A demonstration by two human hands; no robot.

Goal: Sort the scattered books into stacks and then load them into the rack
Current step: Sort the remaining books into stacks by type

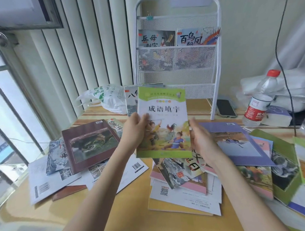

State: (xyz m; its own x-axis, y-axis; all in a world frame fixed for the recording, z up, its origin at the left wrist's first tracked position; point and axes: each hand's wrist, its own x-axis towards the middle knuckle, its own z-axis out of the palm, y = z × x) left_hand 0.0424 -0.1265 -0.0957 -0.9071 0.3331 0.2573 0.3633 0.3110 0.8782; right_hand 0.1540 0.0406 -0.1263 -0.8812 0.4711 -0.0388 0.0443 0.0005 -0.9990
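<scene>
The left hand [135, 129] pinches the left edge of a green-bordered paperback picture book [163, 122], held upright; the right hand [200, 136] hovers released beside its right edge. Below both hands, loose books [178, 175] lie scattered, unsorted. Beyond them, the white wire-mesh rack [178, 50] holds only two books.

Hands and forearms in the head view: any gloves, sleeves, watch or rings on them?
None visible. The left hand and right hand are bare, no gloves or rings showing. Both forearms are uncovered to the frame's bottom edge, with no sleeve, watch or bracelet in sight.
</scene>
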